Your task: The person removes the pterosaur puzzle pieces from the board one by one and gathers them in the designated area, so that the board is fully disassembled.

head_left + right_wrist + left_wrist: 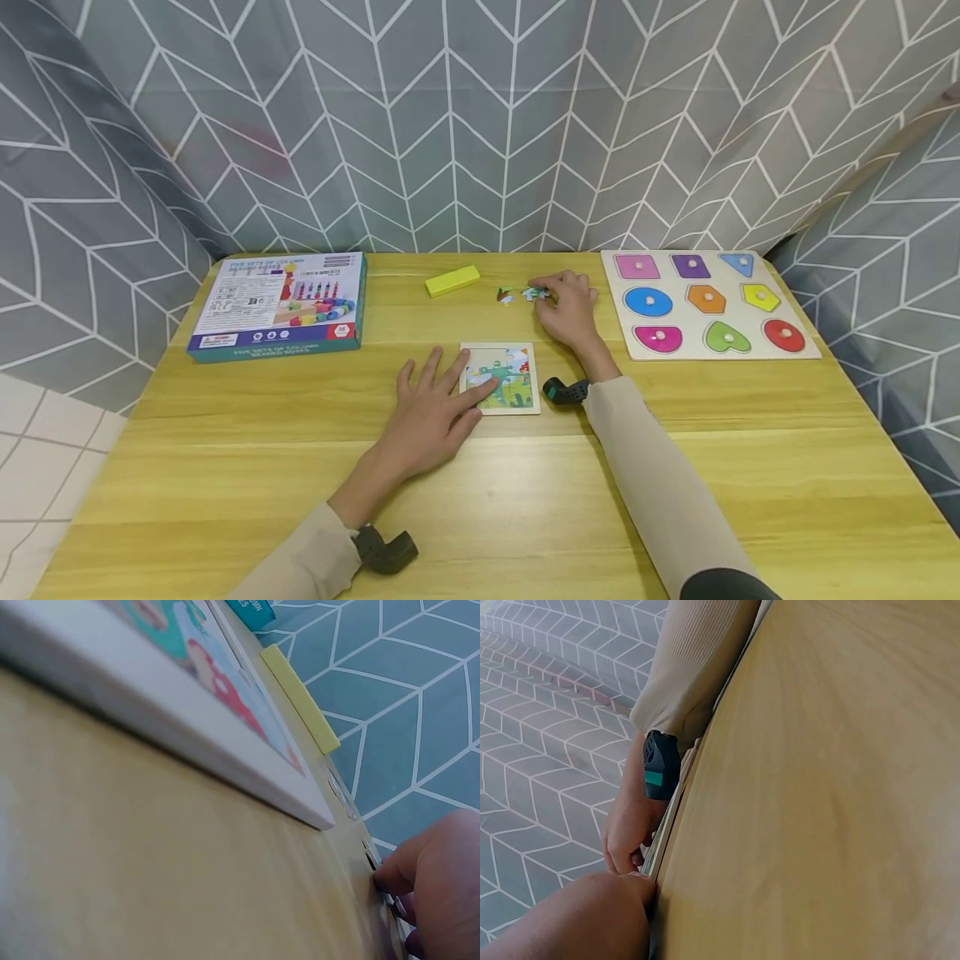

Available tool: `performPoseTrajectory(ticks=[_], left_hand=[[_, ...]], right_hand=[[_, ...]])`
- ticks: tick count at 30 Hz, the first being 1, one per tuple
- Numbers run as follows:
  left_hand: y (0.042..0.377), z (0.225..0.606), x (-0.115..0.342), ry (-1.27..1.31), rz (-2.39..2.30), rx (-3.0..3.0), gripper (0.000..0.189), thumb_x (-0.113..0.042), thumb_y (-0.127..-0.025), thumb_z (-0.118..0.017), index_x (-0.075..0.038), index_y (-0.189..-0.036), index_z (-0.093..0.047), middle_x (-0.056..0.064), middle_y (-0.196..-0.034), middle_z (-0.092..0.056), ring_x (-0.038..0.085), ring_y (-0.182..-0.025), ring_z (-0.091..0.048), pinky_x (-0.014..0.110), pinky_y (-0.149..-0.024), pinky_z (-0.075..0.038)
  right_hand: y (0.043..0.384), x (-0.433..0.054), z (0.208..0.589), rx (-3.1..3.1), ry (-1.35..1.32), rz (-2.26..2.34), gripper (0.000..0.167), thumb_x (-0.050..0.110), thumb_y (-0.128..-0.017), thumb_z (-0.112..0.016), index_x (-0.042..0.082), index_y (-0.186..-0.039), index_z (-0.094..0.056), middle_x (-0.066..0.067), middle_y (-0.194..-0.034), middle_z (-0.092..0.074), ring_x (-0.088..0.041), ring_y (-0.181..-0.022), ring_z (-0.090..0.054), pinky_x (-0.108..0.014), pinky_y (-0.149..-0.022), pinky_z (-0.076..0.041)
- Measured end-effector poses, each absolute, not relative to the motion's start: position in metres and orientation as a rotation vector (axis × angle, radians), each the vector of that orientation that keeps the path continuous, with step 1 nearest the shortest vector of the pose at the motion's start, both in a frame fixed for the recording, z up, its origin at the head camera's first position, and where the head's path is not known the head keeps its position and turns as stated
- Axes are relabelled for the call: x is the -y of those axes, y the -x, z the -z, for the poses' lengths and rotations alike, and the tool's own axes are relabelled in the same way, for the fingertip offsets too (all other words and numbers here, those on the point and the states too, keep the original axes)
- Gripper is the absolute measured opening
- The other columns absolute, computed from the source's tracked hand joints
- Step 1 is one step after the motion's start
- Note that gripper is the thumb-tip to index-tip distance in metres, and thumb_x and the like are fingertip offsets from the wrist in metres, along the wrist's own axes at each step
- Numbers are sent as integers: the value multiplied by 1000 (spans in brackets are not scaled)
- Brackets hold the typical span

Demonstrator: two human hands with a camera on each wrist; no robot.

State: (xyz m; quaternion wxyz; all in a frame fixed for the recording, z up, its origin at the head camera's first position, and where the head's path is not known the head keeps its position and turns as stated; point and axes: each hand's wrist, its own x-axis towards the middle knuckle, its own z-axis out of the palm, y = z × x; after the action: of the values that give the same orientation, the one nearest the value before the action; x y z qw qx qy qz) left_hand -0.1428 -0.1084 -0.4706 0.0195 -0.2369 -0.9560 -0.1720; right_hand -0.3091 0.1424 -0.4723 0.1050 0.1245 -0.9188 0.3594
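My left hand (426,415) lies with fingers spread at the left side of a small framed jigsaw puzzle (537,398); its index finger rests over the green dinosaur picture. Past the puzzle's upper right corner, my right hand (568,307) reaches down to the table with bent fingers. Its fingertips pinch at a small jigsaw piece (531,293) with blue and green print. Another loose piece (505,295), brown and green, lies just left of it. In the right wrist view the fingertips (390,879) are low against the tabletop, and the puzzle's pale frame (187,754) fills the upper left.
Left of the hands lies a boxed bead toy (277,307). A yellow block (452,282) sits near the table's back edge. At the right is a wooden shape board (697,346) with several coloured knobbed shapes. A grey patterned curtain (480,125) hangs behind the table (510,517).
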Motion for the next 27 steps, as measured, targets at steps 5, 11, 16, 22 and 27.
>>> performPoseTrajectory(ticks=[5,11,16,22,27], left_hand=[[143,471,109,733,529,2963,45,-45,-106,-44,-49,-151,-43,5,-170,-25,44,-157,-14,72,-117,-8],[142,471,108,741,538,2937,45,-45,-106,-46,-47,-151,-45,6,-169,-28,45,-156,-17,73,-116,-10],[143,470,107,740,546,2948,45,-45,-106,-45,-47,-151,-44,5,-169,-27,45,-157,-15,72,-117,-9],[142,469,107,739,551,2939,45,-44,-106,-46,-46,-151,-45,6,-169,-28,45,-157,-16,73,-117,-10],[142,470,109,733,552,2928,44,-44,-106,-47,-46,-150,-47,8,-168,-29,46,-156,-17,73,-116,-10]], right_hand=[[309,-142,471,2728,-350,-1058,35,13,-90,-58,10,-121,-75,-16,-116,-61,-35,-102,-39,-49,-89,-19],[309,-143,472,2746,-344,-1044,36,14,-91,-57,12,-123,-74,-15,-118,-60,-35,-103,-39,-50,-90,-20],[310,-145,472,2745,-346,-1047,36,14,-91,-57,12,-123,-73,-15,-117,-60,-35,-102,-39,-48,-89,-19],[308,-145,471,2704,-334,-1108,37,13,-90,-59,11,-124,-72,-15,-118,-61,-34,-103,-40,-50,-91,-20],[304,-143,473,2639,-344,-1190,38,11,-89,-60,10,-125,-72,-15,-112,-61,-33,-101,-40,-49,-94,-20]])
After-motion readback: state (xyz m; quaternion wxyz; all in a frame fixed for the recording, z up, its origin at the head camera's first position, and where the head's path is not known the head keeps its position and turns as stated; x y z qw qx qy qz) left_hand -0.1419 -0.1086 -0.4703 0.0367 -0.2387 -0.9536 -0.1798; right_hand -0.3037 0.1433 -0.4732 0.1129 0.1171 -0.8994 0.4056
